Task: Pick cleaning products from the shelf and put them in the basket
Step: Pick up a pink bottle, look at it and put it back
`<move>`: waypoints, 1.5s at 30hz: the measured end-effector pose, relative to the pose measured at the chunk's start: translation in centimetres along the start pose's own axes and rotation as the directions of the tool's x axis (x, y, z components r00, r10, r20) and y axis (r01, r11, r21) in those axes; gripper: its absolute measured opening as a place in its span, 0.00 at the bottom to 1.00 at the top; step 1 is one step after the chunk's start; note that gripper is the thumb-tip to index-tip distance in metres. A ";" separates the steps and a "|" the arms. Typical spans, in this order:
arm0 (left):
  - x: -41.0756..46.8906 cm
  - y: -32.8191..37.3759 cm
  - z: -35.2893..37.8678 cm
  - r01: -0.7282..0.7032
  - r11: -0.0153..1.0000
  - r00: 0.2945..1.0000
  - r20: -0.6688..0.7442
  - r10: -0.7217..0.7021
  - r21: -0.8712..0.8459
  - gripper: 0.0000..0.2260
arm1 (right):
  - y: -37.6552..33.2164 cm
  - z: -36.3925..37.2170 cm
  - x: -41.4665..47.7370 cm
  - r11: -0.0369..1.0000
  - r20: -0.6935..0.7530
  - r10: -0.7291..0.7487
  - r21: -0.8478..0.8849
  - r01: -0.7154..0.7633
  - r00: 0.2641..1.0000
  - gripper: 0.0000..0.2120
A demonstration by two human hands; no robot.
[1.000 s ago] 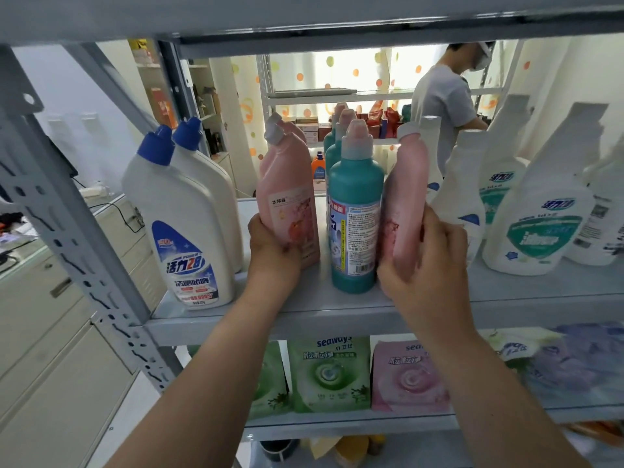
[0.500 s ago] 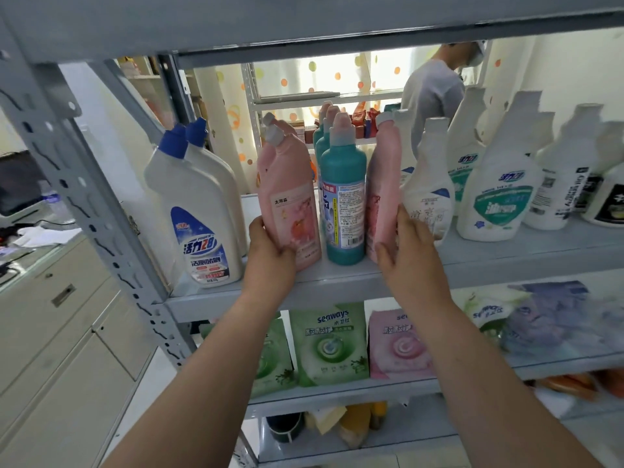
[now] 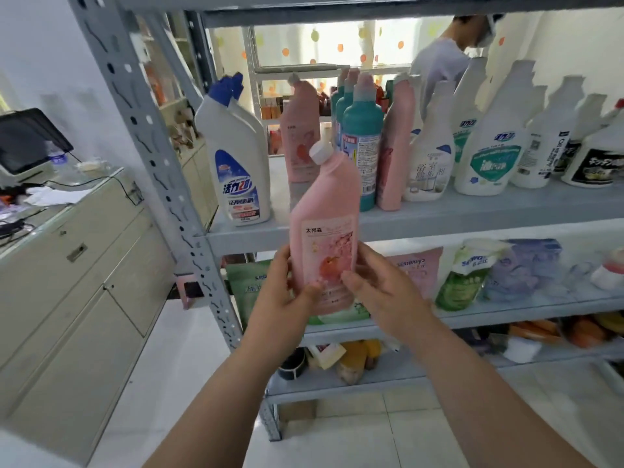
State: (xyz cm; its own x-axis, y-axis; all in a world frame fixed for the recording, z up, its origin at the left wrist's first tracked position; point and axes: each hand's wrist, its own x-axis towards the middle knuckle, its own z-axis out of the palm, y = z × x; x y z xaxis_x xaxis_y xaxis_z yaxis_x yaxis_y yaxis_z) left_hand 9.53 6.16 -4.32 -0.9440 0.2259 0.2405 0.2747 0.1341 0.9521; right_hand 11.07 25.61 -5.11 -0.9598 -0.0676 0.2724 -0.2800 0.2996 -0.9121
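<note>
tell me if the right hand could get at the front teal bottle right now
Probably not yet: the right hand and left hand both grip the pink bottle, held up before the teal bottle. Freed, its way looks open.

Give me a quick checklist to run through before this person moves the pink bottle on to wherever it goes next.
1. Bottle off the shelf: ok. The pink bottle is held in front of the shelf edge, touching nothing on it.
2. Hold secure: ok. The left hand and right hand both grip its lower half.
3. Cap on: ok. The white cap sits on the neck; how tight, cannot tell.
4. Bottle upright: ok, with a slight tilt.
5. Neighbours steady: ok. The teal bottle stands upright.
6. Basket within reach: cannot tell. No basket is in view.
</note>
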 end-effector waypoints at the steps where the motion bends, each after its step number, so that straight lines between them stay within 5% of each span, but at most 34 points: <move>1: -1.3 -0.5 0.0 0.020 1.000 1.000 0.011 -0.020 -0.016 0.24 | 0.0 0.6 -0.9 1.000 -0.004 0.007 0.014 -0.007 1.000 0.24; 5: -5.3 -2.1 0.1 0.097 0.984 0.995 0.053 -0.090 -0.149 0.24 | 0.9 2.2 -4.9 0.994 0.014 0.070 0.083 -0.071 0.997 0.23; 8: -7.7 -3.4 0.8 0.305 0.921 0.952 0.070 -0.297 -0.241 0.18 | 1.7 2.9 -7.9 0.948 0.004 0.175 0.267 -0.170 0.984 0.28; 12: -10.9 -4.6 2.2 0.593 0.739 0.804 0.285 -0.522 -0.319 0.14 | 1.7 3.5 -9.2 0.622 0.096 0.438 0.686 -0.378 0.894 0.40; 16: -12.5 -5.0 3.5 0.574 0.782 0.799 0.375 -0.471 -0.241 0.17 | 2.3 2.7 -9.8 0.411 0.221 0.464 0.804 -0.429 0.858 0.44; 20: -12.6 -5.0 5.0 0.459 0.874 0.860 0.327 -0.392 -0.160 0.24 | 3.7 1.0 -10.7 0.556 0.230 0.238 0.764 -0.327 0.944 0.29; 24: -12.7 -4.8 8.6 0.236 0.968 0.949 0.195 -0.248 0.082 0.45 | 4.0 -0.8 -12.3 0.835 0.198 0.013 0.536 -0.120 0.980 0.34; 28: -12.0 -5.5 13.3 0.005 0.923 1.000 0.016 -0.013 0.384 0.44 | 4.4 -3.5 -12.8 0.970 0.209 0.039 0.228 -0.088 0.977 0.40; 32: -12.4 -6.4 14.9 0.200 0.979 0.973 0.112 -0.204 0.045 0.34 | 6.2 -7.8 -11.4 0.960 0.429 0.042 0.233 -0.155 0.902 0.48; 34: -12.6 -6.9 15.0 0.275 0.958 0.958 0.112 -0.266 -0.079 0.27 | 7.1 -9.1 -10.6 0.936 0.363 0.113 0.273 -0.221 0.925 0.40; 40: -12.3 -5.4 18.6 0.493 0.822 0.843 -0.075 -0.532 -0.286 0.13 | 10.6 -10.4 -10.9 0.888 0.184 0.265 0.337 -0.314 0.947 0.24; 42: -12.3 -4.6 20.1 0.630 0.663 0.702 -0.069 -0.709 -0.406 0.12 | 11.1 -10.4 -11.2 0.759 0.250 0.325 0.506 -0.409 0.912 0.17; 45: -12.4 -3.2 22.1 0.738 0.305 0.529 0.235 -0.816 -0.603 0.14 | 11.5 -10.3 -11.9 0.588 0.344 0.444 0.585 -0.559 0.827 0.19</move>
State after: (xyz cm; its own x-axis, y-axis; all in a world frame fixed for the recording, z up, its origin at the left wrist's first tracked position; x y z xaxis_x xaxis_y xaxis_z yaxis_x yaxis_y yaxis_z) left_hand 24.46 24.22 -14.48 -0.6801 0.2362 -0.6940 -0.7228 -0.3738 0.5812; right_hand 19.43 39.65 -15.70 -0.9253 -0.2500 -0.2850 0.3599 -0.3426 -0.8678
